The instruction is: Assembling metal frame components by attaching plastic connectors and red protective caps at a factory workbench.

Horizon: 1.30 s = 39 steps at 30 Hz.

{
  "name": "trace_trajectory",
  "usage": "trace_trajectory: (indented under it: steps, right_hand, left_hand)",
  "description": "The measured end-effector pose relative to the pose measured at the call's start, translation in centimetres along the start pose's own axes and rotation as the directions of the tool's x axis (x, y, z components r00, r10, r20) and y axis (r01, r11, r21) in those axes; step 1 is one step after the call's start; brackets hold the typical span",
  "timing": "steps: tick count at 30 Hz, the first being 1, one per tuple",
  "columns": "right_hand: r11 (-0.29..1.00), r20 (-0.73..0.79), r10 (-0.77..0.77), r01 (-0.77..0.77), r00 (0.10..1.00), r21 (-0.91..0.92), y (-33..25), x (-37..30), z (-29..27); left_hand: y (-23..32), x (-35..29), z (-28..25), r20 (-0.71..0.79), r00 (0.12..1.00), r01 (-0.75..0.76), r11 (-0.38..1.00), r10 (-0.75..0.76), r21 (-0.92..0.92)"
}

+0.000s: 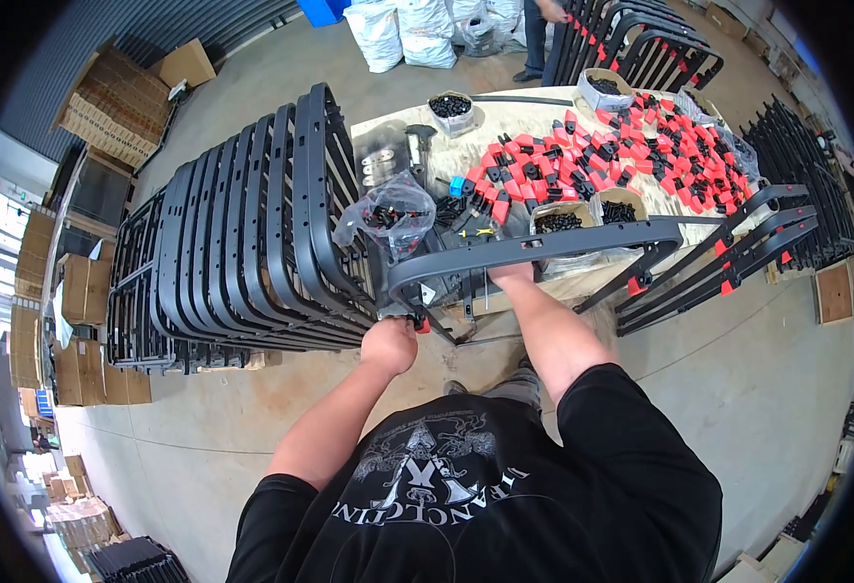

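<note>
A black metal tube frame point(543, 243) with rounded corners stands in front of me at the near edge of the table. My left hand point(391, 345) is closed by the frame's left leg, around a red-and-black plastic piece point(423, 326) whose red end pokes out beside the fingers. Behind the frame's top bar reaches my right hand point(512, 274), its fingers mostly hidden by the bar. A thin metal rod point(487, 289) shows just left of that hand; whether I hold it is unclear. Another red piece point(636, 286) sits on the frame's right leg.
Many red-and-black pieces point(582, 160) are heaped on the table point(368, 129). Boxes of small black parts point(451, 109) and a clear plastic bag point(388, 214) lie around them. Black frames point(223, 214) stand in a row at left; more frames point(728, 257) lean at right. Another person point(536, 44) stands beyond.
</note>
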State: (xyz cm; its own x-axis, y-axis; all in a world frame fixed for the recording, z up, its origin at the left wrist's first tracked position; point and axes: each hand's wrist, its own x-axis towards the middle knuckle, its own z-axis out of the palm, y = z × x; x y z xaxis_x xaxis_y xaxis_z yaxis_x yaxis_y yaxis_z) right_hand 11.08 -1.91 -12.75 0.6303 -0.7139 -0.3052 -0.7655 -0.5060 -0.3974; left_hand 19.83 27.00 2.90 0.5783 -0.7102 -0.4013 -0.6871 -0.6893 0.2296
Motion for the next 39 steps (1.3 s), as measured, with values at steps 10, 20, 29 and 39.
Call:
trace_trajectory:
  steps: [10, 20, 29, 39]
  right_hand:
    - [0.993, 0.034, -0.075, 0.078, 0.997, -0.09, -1.1, -2.9, -1.5]
    - [0.865, 0.081, -0.277, 0.212, 0.957, 0.455, -1.9, -19.6, -6.8]
    - [0.709, -0.024, -0.577, 0.515, 0.816, 0.482, -6.0, -23.9, -5.9]
    - [0.839, -0.001, -0.237, 0.205, 0.972, 0.504, 0.7, -27.2, -4.1]
  left_hand:
    - [0.1, 0.5, 0.3, 0.013, 1.0, 0.008, 1.0, -0.008, -0.001]
    - [0.4, -3.6, -0.2, -0.138, 0.99, -0.008, 0.975, -0.024, -0.221]
    - [0.4, -3.4, 3.9, -0.314, 0.922, -0.341, 0.091, 0.227, -0.936]
    - [-6.3, -1.1, 6.5, -0.132, 0.966, -0.145, -0.044, -0.224, -0.988]
